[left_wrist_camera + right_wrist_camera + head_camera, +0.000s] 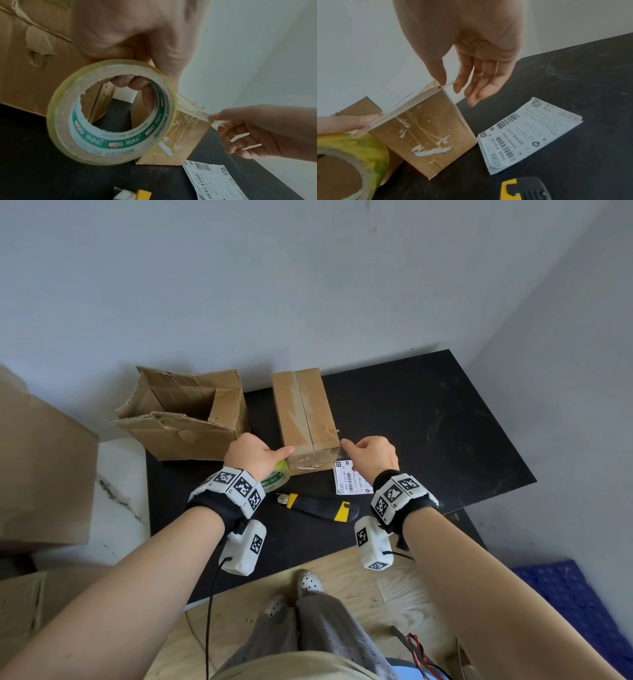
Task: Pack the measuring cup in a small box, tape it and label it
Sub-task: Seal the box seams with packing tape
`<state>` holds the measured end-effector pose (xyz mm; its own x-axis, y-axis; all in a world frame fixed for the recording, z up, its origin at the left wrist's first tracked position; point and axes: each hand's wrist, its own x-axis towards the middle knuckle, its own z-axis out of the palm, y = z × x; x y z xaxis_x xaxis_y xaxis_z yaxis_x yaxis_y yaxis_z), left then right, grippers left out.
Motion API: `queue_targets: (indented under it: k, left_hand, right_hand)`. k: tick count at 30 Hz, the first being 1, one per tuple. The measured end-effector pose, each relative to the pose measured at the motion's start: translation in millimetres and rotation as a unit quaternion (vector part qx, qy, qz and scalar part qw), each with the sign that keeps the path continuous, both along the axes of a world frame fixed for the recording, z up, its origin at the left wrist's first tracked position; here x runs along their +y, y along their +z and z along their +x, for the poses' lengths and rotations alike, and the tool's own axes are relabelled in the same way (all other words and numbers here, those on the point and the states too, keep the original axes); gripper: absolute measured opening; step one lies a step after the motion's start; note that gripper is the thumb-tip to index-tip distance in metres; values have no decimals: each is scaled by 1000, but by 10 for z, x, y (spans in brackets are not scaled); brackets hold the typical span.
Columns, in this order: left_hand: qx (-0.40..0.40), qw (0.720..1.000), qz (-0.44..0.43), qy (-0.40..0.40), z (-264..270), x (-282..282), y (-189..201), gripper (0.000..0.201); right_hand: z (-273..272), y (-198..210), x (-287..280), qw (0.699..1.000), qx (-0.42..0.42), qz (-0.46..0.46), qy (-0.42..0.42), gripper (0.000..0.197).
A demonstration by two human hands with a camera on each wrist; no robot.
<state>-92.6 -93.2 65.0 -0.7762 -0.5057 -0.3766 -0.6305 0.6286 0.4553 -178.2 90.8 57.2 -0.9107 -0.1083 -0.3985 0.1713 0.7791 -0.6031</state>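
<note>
While the left hand (255, 455) keeps a grip on the tape roll (111, 113), fingers hooked through its core and the forefinger stretched along the near top edge of the small box (305, 419), the right hand (371, 455) pinches the free end of the clear tape strip (197, 112) between thumb and forefinger at the opposite corner of that edge. Between the two grips the strip spans the near top edge of the box, whose flaps are closed; the measuring cup is not visible and cannot be confirmed inside. Remaining right-hand fingers are loosely extended and hold nothing. Just below the right grip, a printed shipping label (527, 136) lies flat on the black counter (428, 422), its corner touching or almost touching the base of the box. Nearer the person than both grips, a yellow-and-black utility knife (318, 506) lies on the counter. Beyond the left grip stands an open, torn cardboard box (185, 412), just beside the small box. Larger cartons (37, 467) stand farther to the left of the left grip.
</note>
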Motion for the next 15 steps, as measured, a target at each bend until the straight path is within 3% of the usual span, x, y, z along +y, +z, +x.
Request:
queue_targets:
  k: [8,12,15]
  left_hand:
    - [-5,1000,-7,2,5,49,12,64]
    - [-9,1000,-8,12,19,71,8,64]
    - [-12,1000,-8,10,21,71,25,63]
  right_hand:
    - [58,40,-5,997,26,66,6,45]
    - [55,56,90,998,28,52,-30,48]
    - [70,52,175,997,76,29,-15,37]
